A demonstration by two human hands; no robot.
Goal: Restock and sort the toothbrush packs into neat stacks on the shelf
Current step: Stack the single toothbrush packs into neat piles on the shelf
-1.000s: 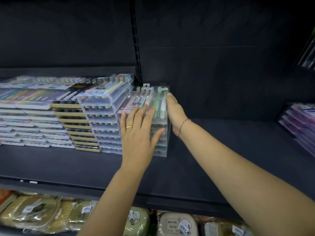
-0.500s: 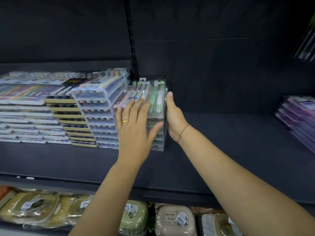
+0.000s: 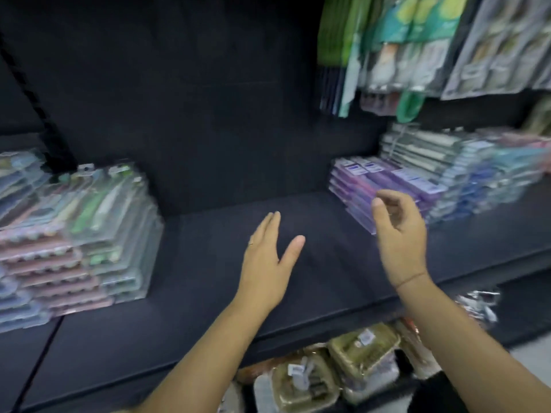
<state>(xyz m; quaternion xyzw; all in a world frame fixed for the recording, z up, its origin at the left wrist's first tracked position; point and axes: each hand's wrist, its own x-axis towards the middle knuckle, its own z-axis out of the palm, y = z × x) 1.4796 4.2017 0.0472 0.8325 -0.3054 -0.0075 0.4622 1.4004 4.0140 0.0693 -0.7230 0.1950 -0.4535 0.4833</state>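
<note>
Both hands hover empty over the bare shelf (image 3: pixel 208 293), left hand (image 3: pixel 265 263) flat with fingers together, right hand (image 3: pixel 399 234) loosely curled near the purple packs (image 3: pixel 384 186); we judge those get grasped next.

Both bare forearms reach forward and up, left hand (image 3: pixel 268 263) flat and empty with fingers (image 3: pixel 269 226) together and thumb splayed, thin ring on one finger, right hand (image 3: pixel 398 236) empty, fingers loosely curled, thin band at wrist.
</note>
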